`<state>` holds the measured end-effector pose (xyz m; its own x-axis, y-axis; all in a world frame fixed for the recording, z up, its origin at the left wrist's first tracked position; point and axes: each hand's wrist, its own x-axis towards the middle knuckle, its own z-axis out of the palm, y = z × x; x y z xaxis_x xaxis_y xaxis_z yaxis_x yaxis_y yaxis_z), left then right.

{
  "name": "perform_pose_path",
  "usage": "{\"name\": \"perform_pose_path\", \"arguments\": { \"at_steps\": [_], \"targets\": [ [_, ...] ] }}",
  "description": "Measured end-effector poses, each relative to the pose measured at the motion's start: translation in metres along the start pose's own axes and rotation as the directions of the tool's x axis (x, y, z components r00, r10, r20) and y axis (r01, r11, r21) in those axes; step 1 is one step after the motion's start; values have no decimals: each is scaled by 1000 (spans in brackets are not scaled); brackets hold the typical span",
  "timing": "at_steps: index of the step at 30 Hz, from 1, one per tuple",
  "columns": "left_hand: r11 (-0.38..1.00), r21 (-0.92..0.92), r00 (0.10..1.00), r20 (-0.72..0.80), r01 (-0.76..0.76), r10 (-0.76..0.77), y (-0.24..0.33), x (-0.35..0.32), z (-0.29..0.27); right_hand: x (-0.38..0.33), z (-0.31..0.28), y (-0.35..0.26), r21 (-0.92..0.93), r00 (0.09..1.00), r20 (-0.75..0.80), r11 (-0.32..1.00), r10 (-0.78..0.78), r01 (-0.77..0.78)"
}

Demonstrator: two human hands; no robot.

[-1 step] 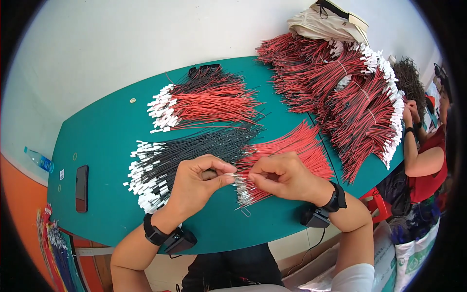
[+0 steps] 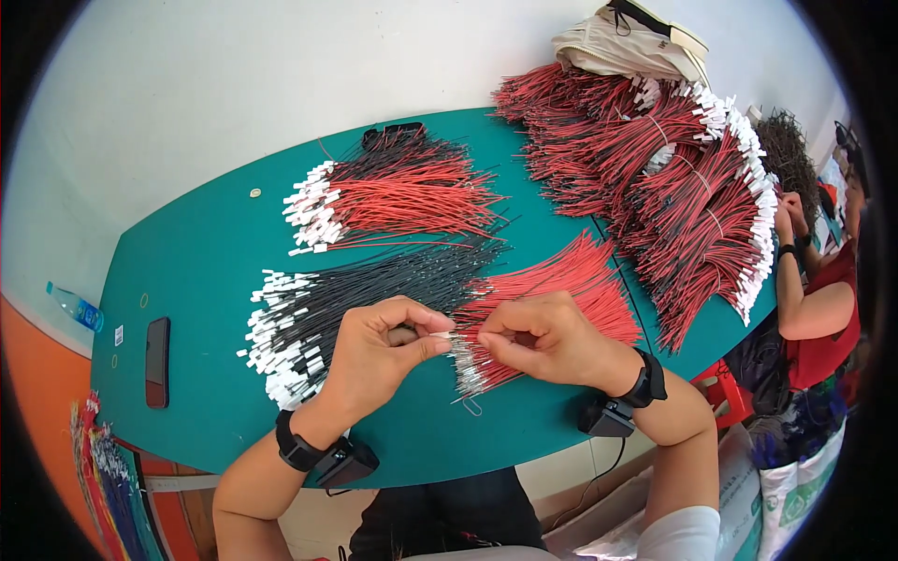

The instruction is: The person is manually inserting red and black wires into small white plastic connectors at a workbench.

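Green table (image 2: pixel 215 224) bears wires (image 2: pixel 608 150) under a bag (image 2: pixel 608 49), contents hidden, left fingers (image 2: pixel 423 350) pinching a connector (image 2: pixel 444 335), right fingers (image 2: pixel 513 355) pinched, hold unclear

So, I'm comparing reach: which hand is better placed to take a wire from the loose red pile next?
Right, most likely: the right hand is over the red wires, while the left hand is farther left, by the black wires.

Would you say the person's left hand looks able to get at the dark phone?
Probably yes: the left hand would need to cross white connectors lying between, but nothing covers the phone.
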<state>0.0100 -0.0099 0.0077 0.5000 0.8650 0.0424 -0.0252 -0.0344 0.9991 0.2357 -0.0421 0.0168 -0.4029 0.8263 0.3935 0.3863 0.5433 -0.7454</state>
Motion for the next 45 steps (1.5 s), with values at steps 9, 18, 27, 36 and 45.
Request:
{"name": "perform_pose_path", "arguments": {
  "at_steps": [9, 18, 27, 36, 45],
  "targets": [
    [1000, 1, 1000, -10, -28, 28, 1, -1, 1, 0, -1, -1, -10, 1000, 23, 1000, 6, -6],
    [999, 34, 999, -21, -42, 43, 2, -2, 2, 0, -1, -1, -19, 999, 35, 1000, -8, 9],
    [966, 236, 994, 0, -105, 109, 9, -7, 8, -1, 1, -1, 13, 997, 75, 1000, 22, -23],
    [956, 264, 992, 43, -128, 121, 9, -9, 9, -2, 8, 1, 21, 996, 71, 998, -59, 58],
    [964, 237, 992, 34, -124, 119, 15, -7, 10, 0, 10, 3, 8, 995, 67, 998, -70, 69]
  ]
}}
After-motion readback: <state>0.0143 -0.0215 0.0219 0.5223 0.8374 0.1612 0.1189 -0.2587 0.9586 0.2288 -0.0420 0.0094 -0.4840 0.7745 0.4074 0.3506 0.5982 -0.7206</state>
